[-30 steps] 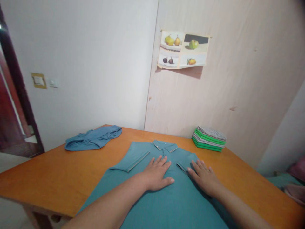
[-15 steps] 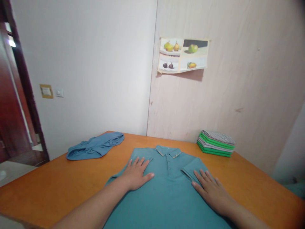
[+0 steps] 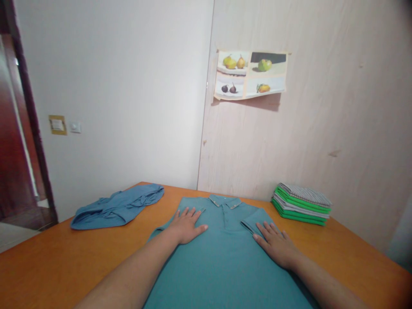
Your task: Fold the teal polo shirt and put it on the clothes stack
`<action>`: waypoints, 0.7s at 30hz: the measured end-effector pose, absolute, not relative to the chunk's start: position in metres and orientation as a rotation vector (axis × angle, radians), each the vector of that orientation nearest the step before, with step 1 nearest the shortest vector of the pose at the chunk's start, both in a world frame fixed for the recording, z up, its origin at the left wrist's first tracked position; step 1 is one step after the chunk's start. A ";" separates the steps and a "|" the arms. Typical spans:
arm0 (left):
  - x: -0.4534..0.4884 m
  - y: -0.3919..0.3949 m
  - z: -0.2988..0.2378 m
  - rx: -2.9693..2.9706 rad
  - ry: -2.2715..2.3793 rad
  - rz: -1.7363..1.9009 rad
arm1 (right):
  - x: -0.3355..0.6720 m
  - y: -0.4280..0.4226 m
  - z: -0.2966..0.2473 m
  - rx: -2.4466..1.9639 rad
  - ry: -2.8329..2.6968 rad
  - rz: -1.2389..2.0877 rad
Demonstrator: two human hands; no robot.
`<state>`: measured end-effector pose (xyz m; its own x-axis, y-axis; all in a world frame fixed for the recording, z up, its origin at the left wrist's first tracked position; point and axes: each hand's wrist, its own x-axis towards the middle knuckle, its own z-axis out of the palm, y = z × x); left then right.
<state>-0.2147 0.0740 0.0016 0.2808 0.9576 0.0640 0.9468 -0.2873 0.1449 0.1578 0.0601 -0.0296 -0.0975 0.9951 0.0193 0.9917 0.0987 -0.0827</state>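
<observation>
Shirt [image 3: 222, 262] lies spread face up on the counter [image 3: 96, 257], its collar [image 3: 216, 200] toward the wall [image 3: 128, 94] and its body running down to the near edge of the view. Both short sleeves [image 3: 257, 216] are turned inward over the front, and the hands seem placed to keep them down: the left hand [image 3: 186, 225] rests palm down on one, with a bit of cuff showing past the fingertips, and the right hand [image 3: 277, 244] rests on the other, just beside its cuff opening. The grip of each is spread, fingers a little apart, pinching nothing; flat palms would press the fabric without bunching it.

A blue garment [image 3: 119, 205] lies rumpled at the far left, and a stack [image 3: 301, 205] of folded green, grey and striped cloth sits at the far right. Both are well apart from the hands, which probably leaves the middle for the shirt.

The counter is orange-brown and smooth. Behind it, a white wall meets a pale wood panel [image 3: 309, 133] bearing a fruit poster [image 3: 249, 75] that curls at its lower edge. Two switches [image 3: 57, 125] and a dark red door [image 3: 16, 163] are at left.
</observation>
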 end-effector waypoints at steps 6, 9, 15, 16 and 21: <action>-0.216 0.099 -0.004 2.464 1.835 0.202 | 0.160 0.082 -0.031 -2.061 -2.273 0.086; -0.217 0.104 -0.008 2.483 1.837 0.205 | 0.160 0.082 -0.030 -2.051 -2.273 0.087; -0.217 0.103 -0.008 2.507 1.843 0.201 | 0.156 0.080 -0.025 -2.054 -2.268 0.158; -0.216 0.102 -0.006 2.515 1.846 0.207 | 0.156 0.080 -0.023 -2.044 -2.264 0.192; -0.217 0.091 0.001 2.577 1.895 0.326 | 0.177 0.066 -0.001 -1.835 -2.025 0.316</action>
<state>-0.2172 0.0912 0.0006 0.2856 0.9360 0.2059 0.9510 -0.3034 0.0601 0.1766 0.0658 -0.0014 -0.0679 0.9888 0.1328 0.9013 0.1179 -0.4169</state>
